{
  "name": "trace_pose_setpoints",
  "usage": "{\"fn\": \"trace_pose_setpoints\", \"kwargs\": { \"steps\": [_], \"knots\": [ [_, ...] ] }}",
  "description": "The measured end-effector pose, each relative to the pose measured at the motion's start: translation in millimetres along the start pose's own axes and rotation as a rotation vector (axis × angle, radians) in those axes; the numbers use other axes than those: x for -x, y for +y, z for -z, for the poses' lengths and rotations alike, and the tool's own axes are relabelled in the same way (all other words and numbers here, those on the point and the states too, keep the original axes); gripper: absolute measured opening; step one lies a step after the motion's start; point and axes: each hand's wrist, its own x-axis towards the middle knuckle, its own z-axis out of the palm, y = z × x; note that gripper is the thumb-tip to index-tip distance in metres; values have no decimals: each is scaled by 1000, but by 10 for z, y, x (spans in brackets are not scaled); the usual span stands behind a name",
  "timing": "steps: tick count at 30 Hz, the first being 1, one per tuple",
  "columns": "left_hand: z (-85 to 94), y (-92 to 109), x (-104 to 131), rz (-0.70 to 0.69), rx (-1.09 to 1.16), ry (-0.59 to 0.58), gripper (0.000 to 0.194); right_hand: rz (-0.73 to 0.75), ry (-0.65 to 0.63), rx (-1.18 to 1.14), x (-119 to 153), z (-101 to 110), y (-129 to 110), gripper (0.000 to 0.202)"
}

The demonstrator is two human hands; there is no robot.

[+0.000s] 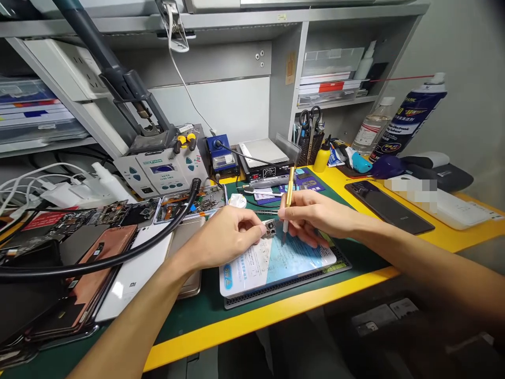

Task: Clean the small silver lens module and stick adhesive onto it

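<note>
My left hand [231,234] pinches a small phone camera module [270,227] between thumb and fingertips. In my right hand [311,213] is a gold-handled craft knife [290,190], held like a pen with its narrow tip pointing down. That tip is just right of the module; whether it touches anything cannot be made out. Both hands are over a flat white and blue printed sheet or pad [258,268], which lies on a dark perforated plate [284,290]. Behind my fingers lie dark tweezers [266,212] and a small round white container [237,201].
Phone shells [134,273] and circuit boards crowd the left, crossed by a thick black hose [158,239] from the hot-air station [161,171]. A dark phone [389,206] and a spray can [410,123] are at right. A yellow bottle [322,157] stands behind my right hand.
</note>
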Motion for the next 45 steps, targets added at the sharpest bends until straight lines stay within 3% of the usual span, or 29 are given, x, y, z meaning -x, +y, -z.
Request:
{"fn": "trace_pose_setpoints", "kwargs": {
  "steps": [17,36,45],
  "knots": [
    [6,7,-10,1,-50,19,22,-13,22,-32,1,-35,11,7],
    [4,10,4,2,-61,20,24,-32,34,-84,-6,-39,19,7],
    [14,12,-11,1,-27,45,23,19,124,-137,-54,-33,58,12]
  ]
}}
